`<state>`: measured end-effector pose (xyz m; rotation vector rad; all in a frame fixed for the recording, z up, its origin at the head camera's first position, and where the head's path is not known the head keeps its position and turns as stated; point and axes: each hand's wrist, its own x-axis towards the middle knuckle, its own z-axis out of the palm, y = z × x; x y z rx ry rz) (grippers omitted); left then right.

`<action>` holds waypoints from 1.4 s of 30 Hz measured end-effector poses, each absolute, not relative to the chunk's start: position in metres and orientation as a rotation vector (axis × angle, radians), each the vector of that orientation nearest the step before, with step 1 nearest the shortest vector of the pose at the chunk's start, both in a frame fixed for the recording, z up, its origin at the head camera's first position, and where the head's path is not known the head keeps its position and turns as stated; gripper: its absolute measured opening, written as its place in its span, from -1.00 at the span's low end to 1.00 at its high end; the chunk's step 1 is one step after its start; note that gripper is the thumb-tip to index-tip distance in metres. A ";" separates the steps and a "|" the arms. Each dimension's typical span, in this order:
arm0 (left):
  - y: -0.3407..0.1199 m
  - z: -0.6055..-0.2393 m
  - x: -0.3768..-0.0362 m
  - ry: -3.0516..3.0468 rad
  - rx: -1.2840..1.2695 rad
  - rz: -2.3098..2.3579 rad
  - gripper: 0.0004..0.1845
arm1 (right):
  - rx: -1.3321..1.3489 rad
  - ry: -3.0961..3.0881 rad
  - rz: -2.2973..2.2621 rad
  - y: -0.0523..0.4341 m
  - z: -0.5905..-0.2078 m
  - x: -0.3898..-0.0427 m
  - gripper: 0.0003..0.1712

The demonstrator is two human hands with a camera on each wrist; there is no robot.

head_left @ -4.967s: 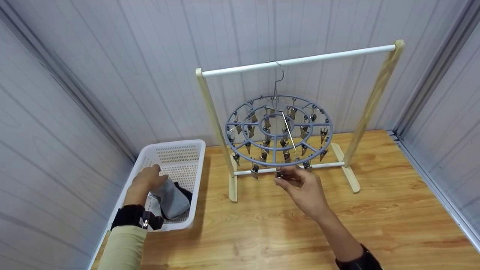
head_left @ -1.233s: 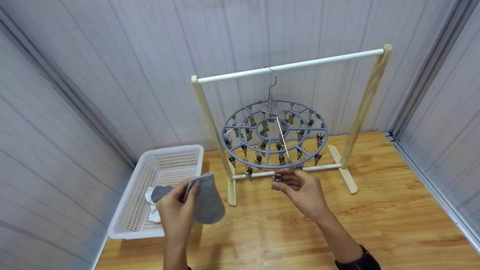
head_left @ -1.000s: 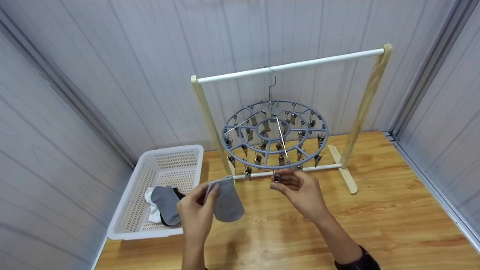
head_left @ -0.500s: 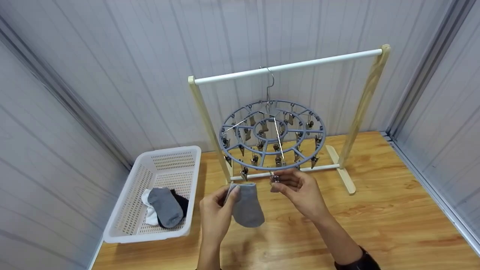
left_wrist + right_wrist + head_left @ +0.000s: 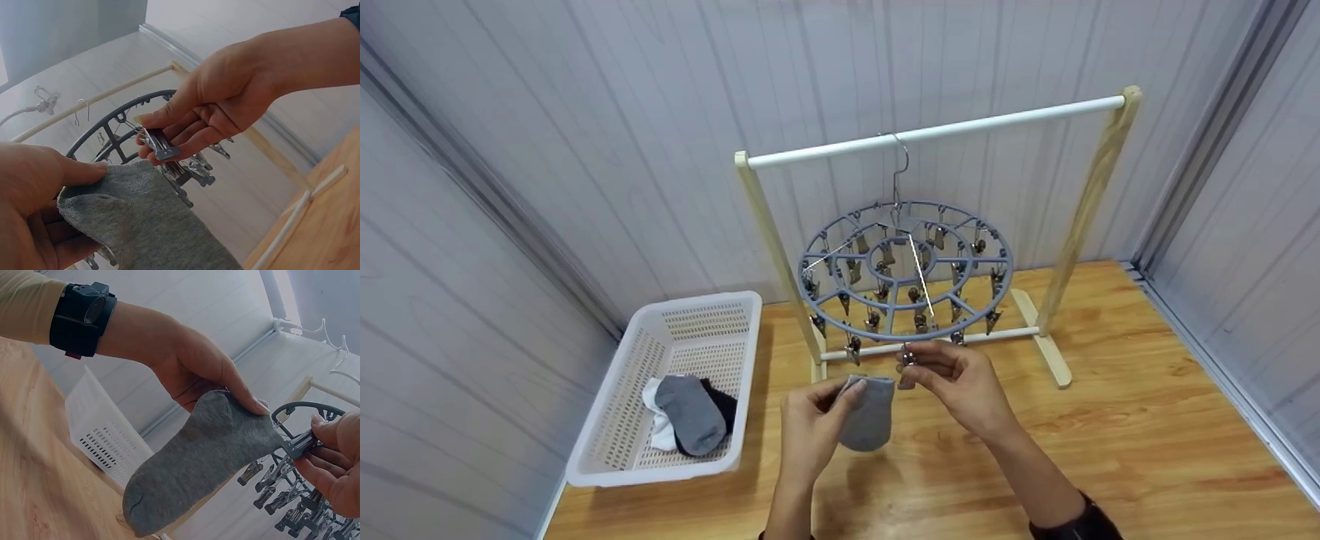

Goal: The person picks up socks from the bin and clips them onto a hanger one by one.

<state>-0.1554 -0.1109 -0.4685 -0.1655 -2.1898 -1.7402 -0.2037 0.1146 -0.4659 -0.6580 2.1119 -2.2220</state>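
Note:
A grey sock hangs from my left hand, pinched near its cuff between thumb and fingers; the toe points down. My right hand pinches a metal clip at the front rim of the round grey clip hanger. In the left wrist view the sock's cuff lies right beside the clip. From the right wrist view, the cuff edge comes up close to the clip's mouth. Several other clips dangle from the hanger around it.
The hanger hooks over the white bar of a wooden-legged rack. At left, a white plastic basket holds another grey sock, with white and black cloth under it. Panelled walls close in the table at the back and sides.
My left hand took the grey sock out of the basket and carried it right, up to the clip. My right hand keeps its pinch on the clip; the hanger has shifted slightly.

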 end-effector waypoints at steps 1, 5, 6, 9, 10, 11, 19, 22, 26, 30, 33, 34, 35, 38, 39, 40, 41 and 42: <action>-0.110 -0.469 -0.156 -2.194 -0.167 -1.748 -0.86 | -0.666 2.115 -2.222 0.115 -0.466 -0.204 -0.64; -0.108 -0.470 -0.157 -2.193 -0.183 -1.805 -0.89 | -0.645 2.071 -2.247 0.115 -0.465 -0.204 -0.62; -0.107 -0.470 -0.158 -2.191 -0.187 -1.822 -0.89 | -0.629 2.060 -2.249 0.115 -0.465 -0.204 -0.60; -0.105 -0.471 -0.159 -2.202 -0.193 -1.836 -0.91 | -0.585 2.057 -2.246 0.115 -0.464 -0.204 -0.57; -0.104 -0.472 -0.159 -2.205 -0.192 -1.834 -0.91 | -0.583 2.053 -2.248 0.115 -0.464 -0.205 -0.57; -0.103 -0.472 -0.159 -2.202 -0.194 -1.834 -0.91 | -0.585 2.053 -2.250 0.115 -0.464 -0.204 -0.57; -0.099 -0.476 -0.160 -2.188 -0.233 -1.816 -0.88 | -0.556 1.942 -2.371 0.116 -0.465 -0.205 -0.60; -0.099 -0.477 -0.160 -2.192 -0.238 -1.823 -0.88 | -0.519 1.894 -2.405 0.116 -0.465 -0.205 -0.58; -0.098 -0.478 -0.160 -2.183 -0.259 -1.861 -0.88 | -0.486 1.823 -2.441 0.115 -0.466 -0.205 -0.56; -0.098 -0.478 -0.160 -2.190 -0.277 -1.853 -0.87 | -0.465 1.770 -2.469 0.115 -0.465 -0.204 -0.57; -0.097 -0.478 -0.160 -2.196 -0.280 -1.837 -0.85 | -0.449 1.755 -2.485 0.115 -0.465 -0.204 -0.60; -0.097 -0.479 -0.160 -2.193 -0.283 -1.837 -0.84 | -0.446 1.755 -2.491 0.115 -0.465 -0.203 -0.61; -0.096 -0.479 -0.160 -2.187 -0.286 -1.839 -0.84 | -0.443 1.755 -2.498 0.115 -0.465 -0.203 -0.62; -0.094 -0.479 -0.160 -2.157 -0.291 -1.849 -0.84 | -0.454 1.753 -2.515 0.116 -0.465 -0.203 -0.67; -0.093 -0.479 -0.160 -2.148 -0.293 -1.847 -0.84 | -0.455 1.748 -2.525 0.116 -0.465 -0.203 -0.71; -0.092 -0.479 -0.160 -2.135 -0.295 -1.843 -0.85 | -0.462 1.740 -2.535 0.116 -0.465 -0.202 -0.75; -0.092 -0.480 -0.160 -2.125 -0.298 -1.839 -0.85 | -0.467 1.736 -2.544 0.116 -0.465 -0.202 -0.78; -0.091 -0.480 -0.160 -2.114 -0.301 -1.838 -0.86 | -0.474 1.732 -2.552 0.116 -0.465 -0.202 -0.83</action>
